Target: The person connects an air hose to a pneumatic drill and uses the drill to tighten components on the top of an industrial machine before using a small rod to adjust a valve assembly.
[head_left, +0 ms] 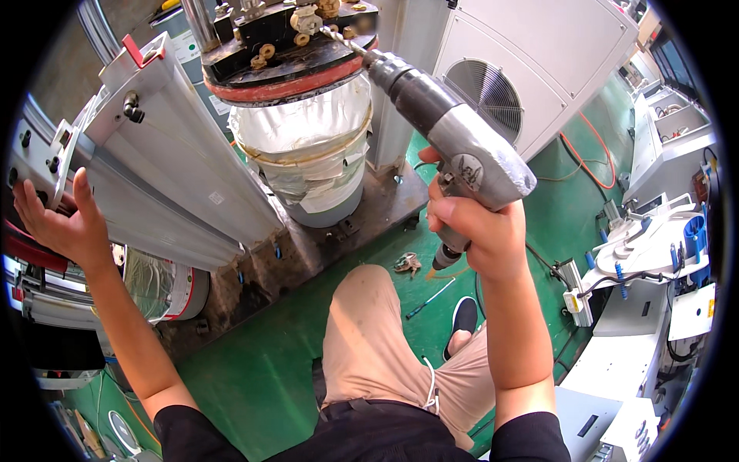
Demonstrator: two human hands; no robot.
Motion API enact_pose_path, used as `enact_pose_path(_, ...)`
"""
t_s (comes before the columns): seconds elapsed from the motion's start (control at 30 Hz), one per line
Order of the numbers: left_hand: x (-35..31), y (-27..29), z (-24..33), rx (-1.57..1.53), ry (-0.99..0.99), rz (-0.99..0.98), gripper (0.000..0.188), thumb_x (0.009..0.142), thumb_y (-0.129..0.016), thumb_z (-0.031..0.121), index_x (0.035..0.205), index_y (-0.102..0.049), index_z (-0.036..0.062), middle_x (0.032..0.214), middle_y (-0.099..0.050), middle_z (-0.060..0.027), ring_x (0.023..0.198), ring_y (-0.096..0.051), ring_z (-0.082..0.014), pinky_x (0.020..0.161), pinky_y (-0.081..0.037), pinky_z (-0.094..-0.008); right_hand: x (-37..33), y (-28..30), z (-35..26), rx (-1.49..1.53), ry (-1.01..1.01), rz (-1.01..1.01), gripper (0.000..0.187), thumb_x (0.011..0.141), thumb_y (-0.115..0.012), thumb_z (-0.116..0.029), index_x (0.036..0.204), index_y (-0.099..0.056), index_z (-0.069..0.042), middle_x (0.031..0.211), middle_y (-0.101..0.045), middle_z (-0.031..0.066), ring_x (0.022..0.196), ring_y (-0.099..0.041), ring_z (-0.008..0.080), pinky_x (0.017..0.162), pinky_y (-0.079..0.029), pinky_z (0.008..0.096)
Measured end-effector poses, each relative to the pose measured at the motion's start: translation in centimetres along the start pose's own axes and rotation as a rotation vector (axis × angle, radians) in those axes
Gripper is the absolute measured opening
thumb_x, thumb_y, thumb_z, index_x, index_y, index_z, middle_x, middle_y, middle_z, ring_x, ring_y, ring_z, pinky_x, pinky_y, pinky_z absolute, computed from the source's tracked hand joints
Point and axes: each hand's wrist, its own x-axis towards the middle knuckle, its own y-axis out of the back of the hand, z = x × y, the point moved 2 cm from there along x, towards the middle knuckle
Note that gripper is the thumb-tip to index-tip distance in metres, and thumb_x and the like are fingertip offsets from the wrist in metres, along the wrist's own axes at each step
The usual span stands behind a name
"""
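My right hand [489,235] grips a silver and black air drill [456,127] by its handle. Its twist bit [343,41] points up and left, its tip by a crusted tan fitting [305,20] on a round black plate [289,55]. Whether the tip touches the fitting I cannot tell. A red-brown ring edges the plate. Beneath it stands a bucket [327,214] with a clear plastic liner [304,127]. At the left, my left hand [68,227] is raised with fingers spread, holding nothing, close to a metal bracket [52,154] with black bolts.
Large grey metal columns [165,154] rise from a stained base plate [277,266]. A white cabinet with a round fan grille [485,94] stands behind the drill. A crumpled rag [407,264] and a thin rod [431,298] lie on the green floor. Orange hose [608,165] runs at right.
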Motion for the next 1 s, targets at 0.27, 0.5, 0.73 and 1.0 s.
enact_pose_path(0.27, -0.2, -0.3, 0.0, -0.003, -0.006, -0.024, 0.080, 0.083, -0.078, 0.050, 0.133, -0.050, -0.0056, 0.140, -0.053, -0.0246, 0.134, -0.046, -0.0426, 0.113, -0.035, -0.0537, 1.1, 0.1, 1.7, 0.027, 0.035, -0.041, 0.052, 0.073, -0.067, -0.006, 0.122, -0.058, 0.009, 0.077, -0.059, 0.0063, 0.064, -0.058, 0.0151, 0.063, -0.048, 0.0285)
enact_pose_path(0.5, -0.2, -0.1, -0.8, 0.035, -0.063, -0.009, 0.074, 0.085, -0.080, 0.044, 0.128, -0.053, -0.0086, 0.126, -0.058, -0.0239, 0.114, -0.059, -0.0364, 0.099, -0.047, -0.0433, 1.4, -0.7, 1.7, -0.466, 0.352, 0.037, 0.031, 0.075, -0.073, -0.002, 0.105, -0.065, 0.005, 0.084, -0.064, 0.0068, 0.072, -0.058, 0.0155, 0.069, -0.049, 0.0275)
enact_pose_path(0.73, -0.2, -0.3, -0.5, 0.019, -0.085, 0.020, 0.071, 0.084, -0.082, 0.041, 0.126, -0.054, -0.0101, 0.118, -0.061, -0.0226, 0.102, -0.065, -0.0339, 0.089, -0.054, -0.0395, 1.2, -0.3, 2.2, -0.060, 0.037, 0.081, 0.028, 0.076, -0.072, -0.001, 0.103, -0.066, 0.005, 0.087, -0.063, 0.0067, 0.076, -0.057, 0.0136, 0.071, -0.047, 0.0276)
enact_pose_path(1.0, -0.4, -0.4, 0.0, -0.070, 0.009, 0.001, 0.083, 0.084, -0.079, 0.049, 0.136, -0.045, -0.0045, 0.138, -0.049, -0.0250, 0.129, -0.048, -0.0404, 0.105, -0.042, -0.0498, 1.1, -0.4, 2.0, -0.169, 0.092, 0.048, 0.036, 0.077, -0.070, -0.002, 0.111, -0.062, 0.005, 0.086, -0.063, 0.0055, 0.073, -0.058, 0.0119, 0.066, -0.047, 0.0263)
